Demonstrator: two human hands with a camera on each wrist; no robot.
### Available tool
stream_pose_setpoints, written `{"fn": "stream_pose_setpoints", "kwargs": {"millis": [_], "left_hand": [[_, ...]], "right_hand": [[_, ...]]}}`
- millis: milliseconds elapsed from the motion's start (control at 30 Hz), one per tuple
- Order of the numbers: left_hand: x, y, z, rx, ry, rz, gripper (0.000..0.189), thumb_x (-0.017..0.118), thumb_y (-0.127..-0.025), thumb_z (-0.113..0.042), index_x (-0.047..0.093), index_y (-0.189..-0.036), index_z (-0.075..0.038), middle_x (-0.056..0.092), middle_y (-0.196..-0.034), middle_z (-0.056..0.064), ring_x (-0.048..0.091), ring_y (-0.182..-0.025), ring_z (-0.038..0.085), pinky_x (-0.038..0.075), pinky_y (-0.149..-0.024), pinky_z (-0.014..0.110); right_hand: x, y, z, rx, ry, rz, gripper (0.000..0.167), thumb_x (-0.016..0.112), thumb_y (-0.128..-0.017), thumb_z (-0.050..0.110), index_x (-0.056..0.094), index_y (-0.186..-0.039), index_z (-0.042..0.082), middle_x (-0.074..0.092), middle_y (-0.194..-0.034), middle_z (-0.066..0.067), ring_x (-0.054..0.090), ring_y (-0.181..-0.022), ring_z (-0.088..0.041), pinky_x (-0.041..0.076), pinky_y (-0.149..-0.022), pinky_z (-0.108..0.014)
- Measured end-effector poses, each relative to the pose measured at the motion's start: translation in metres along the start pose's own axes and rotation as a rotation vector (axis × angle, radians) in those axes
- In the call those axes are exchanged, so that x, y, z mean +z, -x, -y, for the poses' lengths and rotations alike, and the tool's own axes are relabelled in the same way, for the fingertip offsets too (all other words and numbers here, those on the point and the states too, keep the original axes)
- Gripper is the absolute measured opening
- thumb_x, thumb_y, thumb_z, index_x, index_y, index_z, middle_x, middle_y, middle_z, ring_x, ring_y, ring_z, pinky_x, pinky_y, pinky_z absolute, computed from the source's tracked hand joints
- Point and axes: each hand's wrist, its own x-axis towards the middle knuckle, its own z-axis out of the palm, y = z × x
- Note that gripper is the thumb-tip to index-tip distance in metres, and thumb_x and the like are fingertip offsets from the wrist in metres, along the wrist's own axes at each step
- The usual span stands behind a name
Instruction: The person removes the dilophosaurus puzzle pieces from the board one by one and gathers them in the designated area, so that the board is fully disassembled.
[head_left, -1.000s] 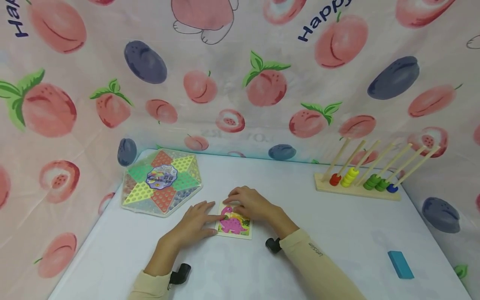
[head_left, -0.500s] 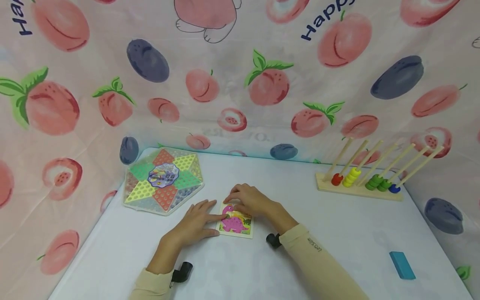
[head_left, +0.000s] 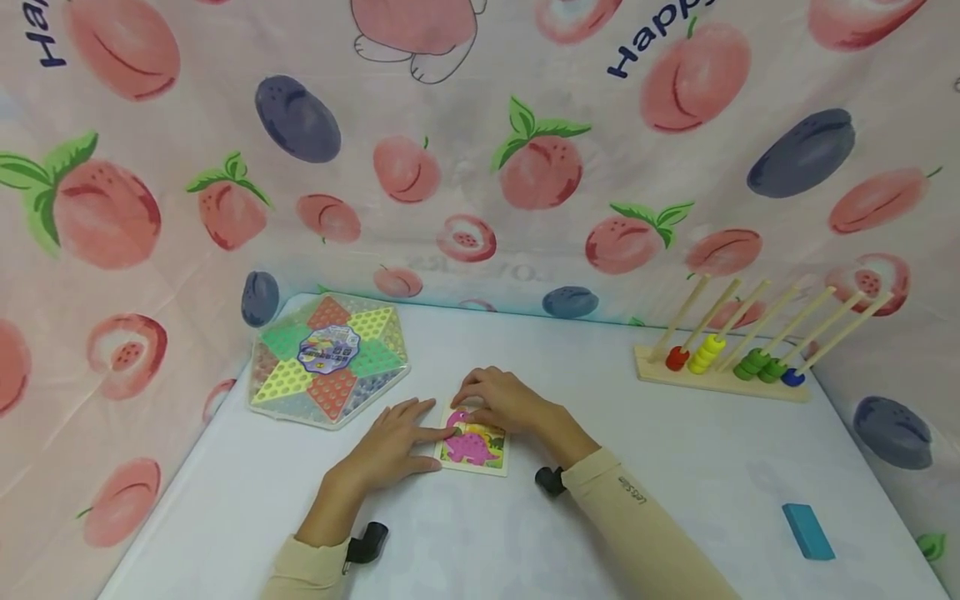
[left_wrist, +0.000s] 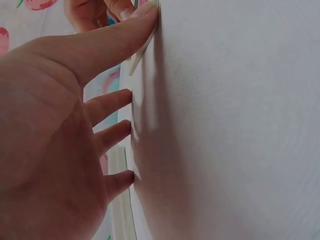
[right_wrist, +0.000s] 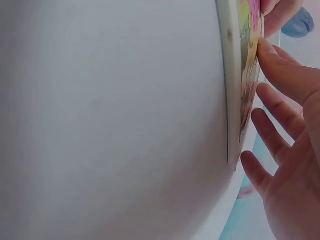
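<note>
A small square dinosaur picture puzzle with a pale border lies flat on the white table in the head view. My left hand is at its left side, one straight finger reaching onto the picture and another digit at the lower left edge. In the left wrist view, other fingertips of that hand rest on the table. My right hand bends over the puzzle's top edge and hides its upper right part. The right wrist view shows the thumb touching the picture, the other fingers spread loosely near the board's edge.
Behind the left hand lies a hexagonal Chinese checkers board in clear packaging. A wooden peg stand with coloured beads stands at the back right. A blue block lies at the right front. A fruit-print cloth hangs behind the table.
The head view has shifted a little, so everything sits slightly further right in it. Both hands and the puzzle keep nearly the same places relative to each other.
</note>
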Motion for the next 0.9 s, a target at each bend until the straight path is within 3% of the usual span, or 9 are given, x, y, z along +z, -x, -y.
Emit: {"fn": "stream_pose_setpoints", "kwargs": {"millis": [500, 900], "left_hand": [[0.0016, -0.001, -0.0001, -0.001, -0.016, -0.003, 0.048, 0.077, -0.09, -0.034, 0.067, -0.136, -0.029, 0.038, -0.164, 0.014, 0.026, -0.155, 0.043, 0.017, -0.126, 0.068], [-0.0027, -0.0024, -0.0017, -0.02, -0.023, 0.006, 0.047, 0.078, -0.089, -0.034, 0.067, -0.135, -0.03, 0.038, -0.164, 0.014, 0.026, -0.156, 0.042, 0.018, -0.126, 0.068]], "right_hand": [[0.0012, 0.0001, -0.0028, -0.019, 0.017, 0.001, 0.032, 0.07, -0.096, 0.031, 0.071, -0.128, 0.025, 0.062, -0.135, -0.001, 0.054, -0.128, -0.022, 0.047, -0.114, -0.043], [-0.004, -0.0049, 0.0005, 0.005, -0.008, 0.019, 0.03, 0.071, -0.095, 0.016, 0.073, -0.124, 0.023, 0.063, -0.134, -0.003, 0.055, -0.128, -0.024, 0.048, -0.114, -0.042]]}}
